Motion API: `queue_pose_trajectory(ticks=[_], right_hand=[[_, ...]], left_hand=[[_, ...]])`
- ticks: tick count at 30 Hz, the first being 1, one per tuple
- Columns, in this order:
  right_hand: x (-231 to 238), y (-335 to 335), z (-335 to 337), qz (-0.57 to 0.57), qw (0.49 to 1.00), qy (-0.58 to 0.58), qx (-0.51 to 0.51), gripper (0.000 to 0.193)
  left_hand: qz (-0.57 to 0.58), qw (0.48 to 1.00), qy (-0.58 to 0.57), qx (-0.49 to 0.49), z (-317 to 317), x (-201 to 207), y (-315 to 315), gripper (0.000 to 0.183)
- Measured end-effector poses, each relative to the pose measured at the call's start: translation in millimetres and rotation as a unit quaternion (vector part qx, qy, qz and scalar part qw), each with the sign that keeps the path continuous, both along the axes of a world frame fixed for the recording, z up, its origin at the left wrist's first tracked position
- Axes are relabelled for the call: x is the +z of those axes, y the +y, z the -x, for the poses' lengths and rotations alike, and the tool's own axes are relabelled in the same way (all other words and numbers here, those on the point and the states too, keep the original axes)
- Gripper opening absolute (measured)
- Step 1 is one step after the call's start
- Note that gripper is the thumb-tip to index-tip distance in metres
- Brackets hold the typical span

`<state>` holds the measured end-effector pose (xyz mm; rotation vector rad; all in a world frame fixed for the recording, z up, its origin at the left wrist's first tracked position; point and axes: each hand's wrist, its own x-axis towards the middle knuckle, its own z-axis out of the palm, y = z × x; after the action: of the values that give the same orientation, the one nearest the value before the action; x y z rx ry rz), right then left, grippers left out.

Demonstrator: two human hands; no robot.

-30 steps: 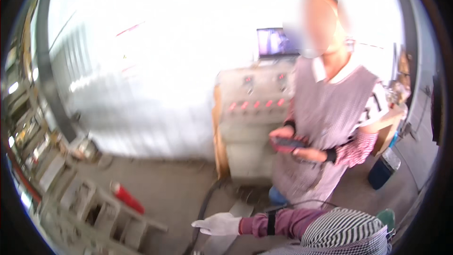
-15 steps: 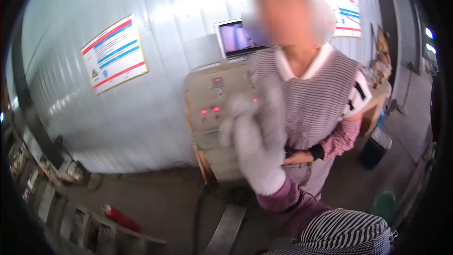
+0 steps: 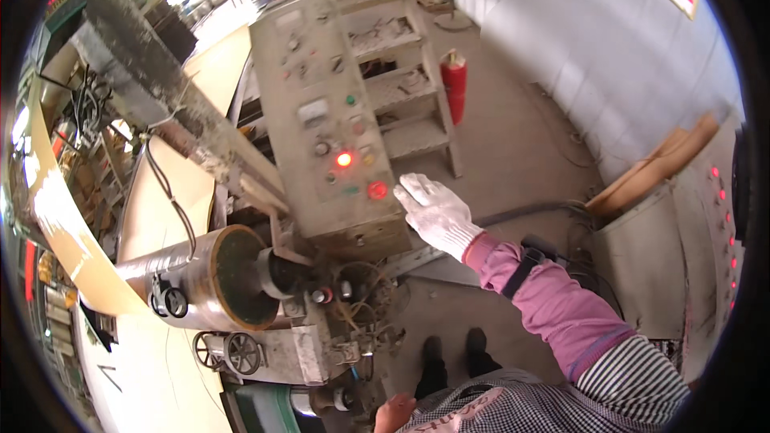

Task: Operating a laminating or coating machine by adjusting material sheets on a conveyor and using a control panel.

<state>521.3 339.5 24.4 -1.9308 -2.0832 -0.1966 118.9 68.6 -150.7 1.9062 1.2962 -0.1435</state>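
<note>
My right hand (image 3: 435, 210), in a white knit glove, reaches over the near right corner of a long grey control console (image 3: 345, 208). Its fingers are stretched out and hold nothing. Closest to the fingertips is a red button (image 3: 377, 189) on the sloping panel; whether they touch the console's edge I cannot tell. Beyond that button glows a lit red lamp (image 3: 344, 159), with knobs and a small meter (image 3: 314, 111) farther up. My left hand (image 3: 395, 413) shows bare at the bottom edge by my checked apron, its fingers mostly hidden.
To the left, a large metal roller (image 3: 212, 273) carries a pale sheet (image 3: 96, 273), with handwheels (image 3: 243, 353) below it. Metal steps (image 3: 417, 140) and a red cylinder (image 3: 454, 88) stand behind the console. At right is another cabinet (image 3: 650, 265) with red lights; a dark hose (image 3: 529, 210) crosses the floor.
My view has swung left and down, from a person before a cabinet to the console and roller. That person is out of view. My raised, blurred gloved hand is now lowered beside the console.
</note>
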Motion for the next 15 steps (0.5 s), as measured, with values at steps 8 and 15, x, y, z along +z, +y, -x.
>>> queue_pose_trajectory(ticks=[8,15], right_hand=[[-23,36,36,-0.102,0.99,-0.084,0.05,0.049],[-39,32,39,-0.074,0.993,-0.08,0.034,0.05]], left_hand=[[-0.14,0.989,0.009,-0.038,54,-110,-72,0.009],[0.258,0.896,-0.16,0.323,23,-41,-9,0.02]])
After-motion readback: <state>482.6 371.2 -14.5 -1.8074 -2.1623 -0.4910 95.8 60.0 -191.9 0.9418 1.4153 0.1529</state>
